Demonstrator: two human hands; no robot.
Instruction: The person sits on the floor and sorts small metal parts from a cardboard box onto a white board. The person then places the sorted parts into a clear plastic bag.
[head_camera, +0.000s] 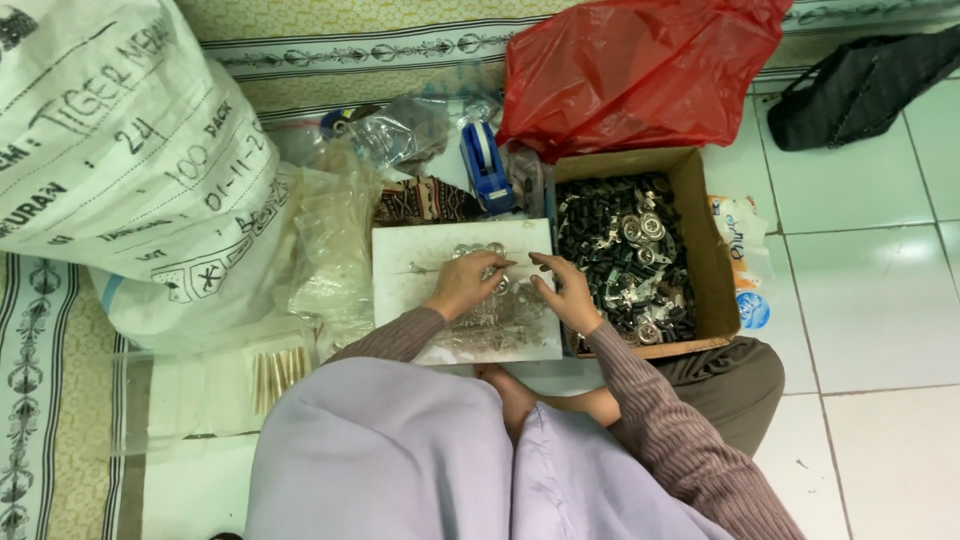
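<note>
Hands (465, 285) (570, 292) over crosswise row of discs (478, 250)

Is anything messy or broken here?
Nothing looks broken. The white board under both hands is smudged dark and scratched. Small parts lie jumbled in the cardboard box, none spilled outside it that I can see.

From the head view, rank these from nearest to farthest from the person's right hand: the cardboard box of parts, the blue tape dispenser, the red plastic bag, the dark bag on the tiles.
1. Cardboard box, directly right of the right hand.
2. Blue tape dispenser, above, beyond the white board.
3. Red plastic bag, behind the box.
4. Dark bag, far upper right on the tiles.
</note>
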